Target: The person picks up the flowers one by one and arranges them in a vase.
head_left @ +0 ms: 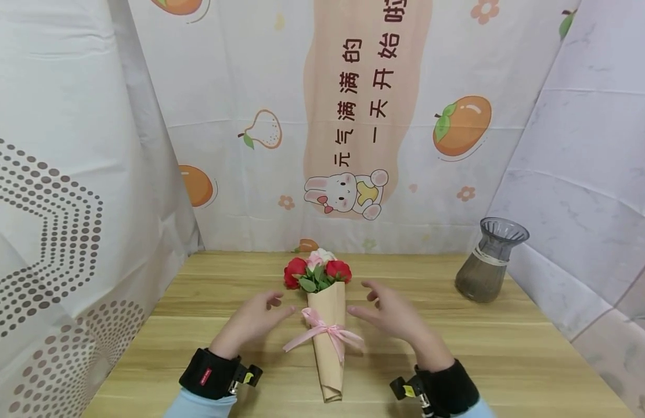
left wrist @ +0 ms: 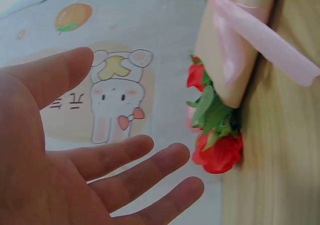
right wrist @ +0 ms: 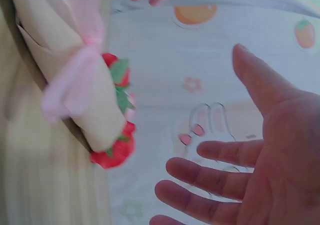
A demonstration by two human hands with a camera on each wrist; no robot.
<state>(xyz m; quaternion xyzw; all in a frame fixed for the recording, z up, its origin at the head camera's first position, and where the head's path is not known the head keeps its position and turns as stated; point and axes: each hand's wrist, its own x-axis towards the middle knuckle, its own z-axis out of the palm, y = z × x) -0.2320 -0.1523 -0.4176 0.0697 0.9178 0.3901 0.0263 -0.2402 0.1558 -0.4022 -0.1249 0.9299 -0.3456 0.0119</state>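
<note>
A bouquet lies on the wooden table, wrapped in tan paper, its flower heads toward the back. Red and pink-white flowers with green leaves show at its top. Around the wrap a pink ribbon is tied in a bow. To the left of the bouquet my left hand hovers with spread, relaxed fingers. On the other side is my right hand, fingers apart and palm toward the wrap. Both wrist views show the palms holding nothing, with the bouquet beside them.
A grey glass vase with a flared, ribbed neck and a pale cord stands at the table's back right. Behind the wooden table hangs a printed cloth; more cloth flanks both sides. Each wrist wears a black band with a small camera.
</note>
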